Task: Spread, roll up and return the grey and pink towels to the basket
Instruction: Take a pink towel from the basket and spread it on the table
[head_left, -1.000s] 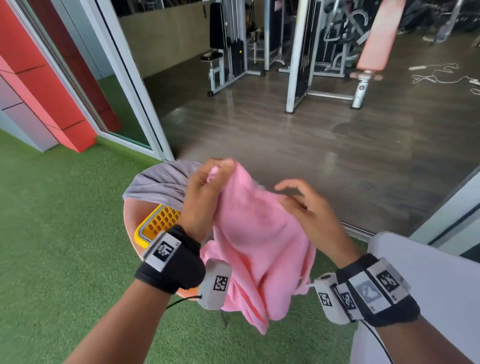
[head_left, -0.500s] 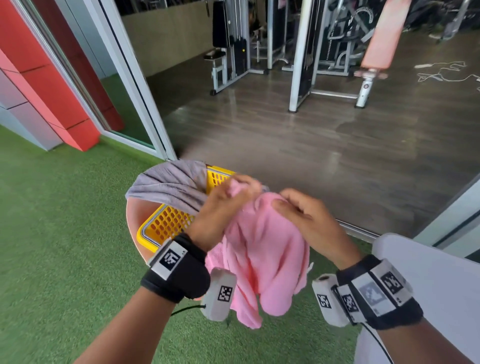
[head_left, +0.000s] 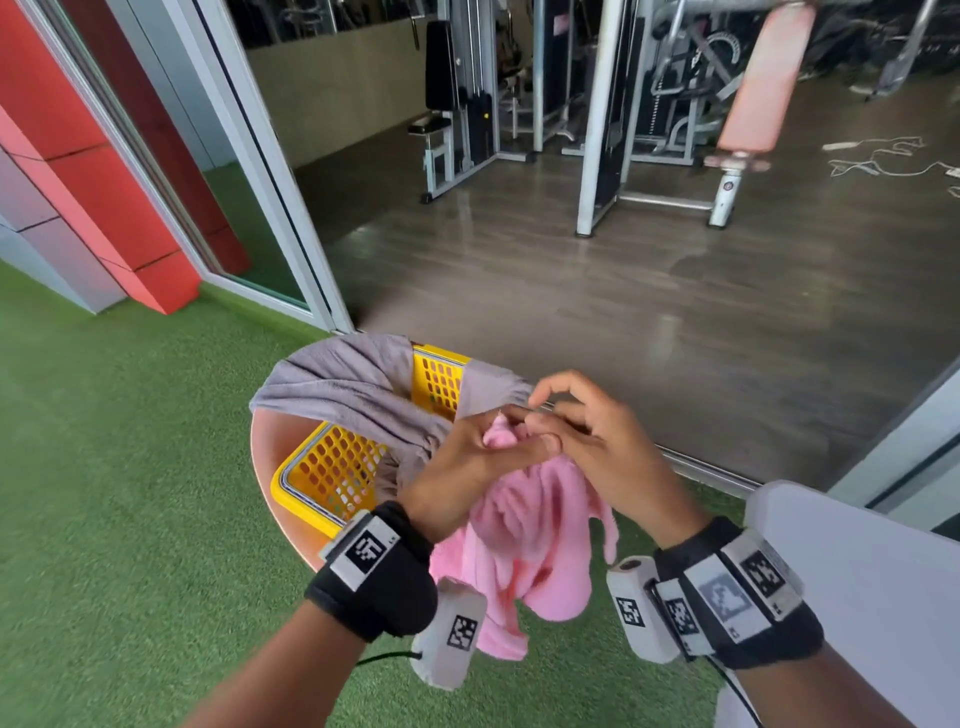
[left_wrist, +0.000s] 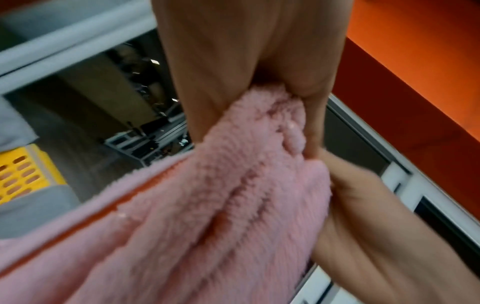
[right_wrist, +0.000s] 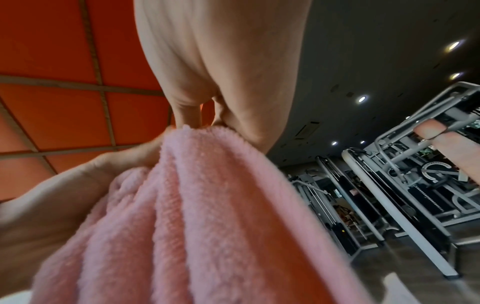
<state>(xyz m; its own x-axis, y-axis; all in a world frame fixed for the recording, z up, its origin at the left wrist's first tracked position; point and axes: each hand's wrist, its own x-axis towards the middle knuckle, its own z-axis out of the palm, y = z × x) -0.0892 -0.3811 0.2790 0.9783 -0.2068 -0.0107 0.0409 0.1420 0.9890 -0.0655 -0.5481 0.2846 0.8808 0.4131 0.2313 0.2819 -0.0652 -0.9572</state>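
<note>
A fluffy pink towel hangs bunched below my two hands, in front of the yellow basket. My left hand grips its top edge, and my right hand pinches the same edge right beside it, thumb and fingers touching the left hand. Both wrist views show the pink towel held at the fingertips. A grey towel lies draped over the basket's far rim and partly inside it.
The basket stands on a small round pink stool on green artificial turf. A white table is at my right. Beyond a sliding door frame lie a dark wooden floor and gym machines.
My hands have come down and together with the pink towel. The right hand, apart from it a second ago, now pinches its top edge beside the left hand.
</note>
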